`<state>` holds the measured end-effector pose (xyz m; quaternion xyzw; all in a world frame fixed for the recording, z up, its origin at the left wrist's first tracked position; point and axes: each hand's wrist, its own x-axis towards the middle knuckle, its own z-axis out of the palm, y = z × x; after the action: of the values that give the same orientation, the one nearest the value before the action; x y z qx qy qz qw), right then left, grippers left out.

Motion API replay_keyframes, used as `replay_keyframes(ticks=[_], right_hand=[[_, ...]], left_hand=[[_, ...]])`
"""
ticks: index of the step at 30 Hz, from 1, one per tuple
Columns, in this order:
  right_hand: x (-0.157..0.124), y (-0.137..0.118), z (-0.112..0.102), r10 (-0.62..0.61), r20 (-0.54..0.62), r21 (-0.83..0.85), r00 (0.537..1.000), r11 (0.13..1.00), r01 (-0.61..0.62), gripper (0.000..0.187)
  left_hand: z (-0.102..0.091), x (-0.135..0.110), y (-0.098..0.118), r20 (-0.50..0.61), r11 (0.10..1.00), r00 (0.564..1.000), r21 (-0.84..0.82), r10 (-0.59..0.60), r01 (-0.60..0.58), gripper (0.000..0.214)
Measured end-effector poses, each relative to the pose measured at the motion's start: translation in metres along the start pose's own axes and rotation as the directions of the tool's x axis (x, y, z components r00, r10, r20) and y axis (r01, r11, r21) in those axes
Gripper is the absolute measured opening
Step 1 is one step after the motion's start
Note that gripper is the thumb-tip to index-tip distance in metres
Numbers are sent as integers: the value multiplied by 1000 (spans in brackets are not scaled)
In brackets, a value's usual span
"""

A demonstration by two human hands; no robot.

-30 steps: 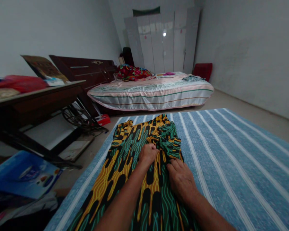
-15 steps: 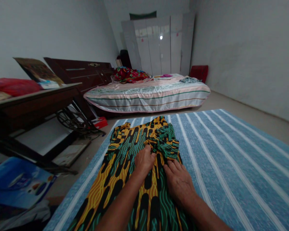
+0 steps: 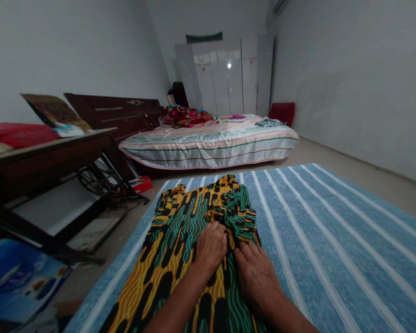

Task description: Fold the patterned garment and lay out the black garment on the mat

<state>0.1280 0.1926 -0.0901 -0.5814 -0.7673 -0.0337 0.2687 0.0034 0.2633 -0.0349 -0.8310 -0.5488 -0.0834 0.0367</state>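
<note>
On the garment point(image 3: 175, 238), your left hand point(image 3: 211, 243) slides nearer; gathers point(image 3: 236, 216) remain — whether it or your right hand point(image 3: 253, 266) pinches, unclear.

One patterned garment point(image 3: 173, 252), one wardrobe point(image 3: 217, 78), one headboard point(image 3: 113, 111)

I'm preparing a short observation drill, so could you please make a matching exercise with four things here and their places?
1. Garment
2. Floral cloth
3. Red box
4. Wardrobe

A. On the far bed
B. Beyond the far bed
C. Under the left hand and the right hand
D. Left of the striped sheet

Pairs: 1-C, 2-A, 3-D, 4-B
</note>
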Motion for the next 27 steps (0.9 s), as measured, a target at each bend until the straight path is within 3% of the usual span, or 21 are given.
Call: replay_keyframes(ticks=[5, 9, 13, 17, 22, 27], right_hand=[[0, -1, 1, -4, -19, -3, 1000, 1000, 4, 26], [0, 0, 4, -3, -26, 14, 1000, 1000, 3, 28], [0, 0, 9, -3, -42, 8, 999, 1000, 3, 30], [-1, 2, 14, -23, -81, -18, 996, 1000, 22, 32], [-5, 6, 20, -61, -160, -81, 985, 996, 49, 34], [-7, 12, 27, -104, -140, -145, 985, 986, 83, 35]], left_hand=[[-1, 17, -5, -159, 999, 987, -34, -16, 11, 16], [-1, 33, -8, -207, 997, 975, -28, -78, 74, 17], [2, 41, 2, -222, 999, 975, -25, 15, -21, 21], [12, 47, 14, -184, 992, 976, -35, 115, -123, 28], [34, 53, 13, -17, 997, 1000, -71, 22, -23, 44], [44, 53, 8, 25, 994, 1000, -114, 6, -3, 51]])
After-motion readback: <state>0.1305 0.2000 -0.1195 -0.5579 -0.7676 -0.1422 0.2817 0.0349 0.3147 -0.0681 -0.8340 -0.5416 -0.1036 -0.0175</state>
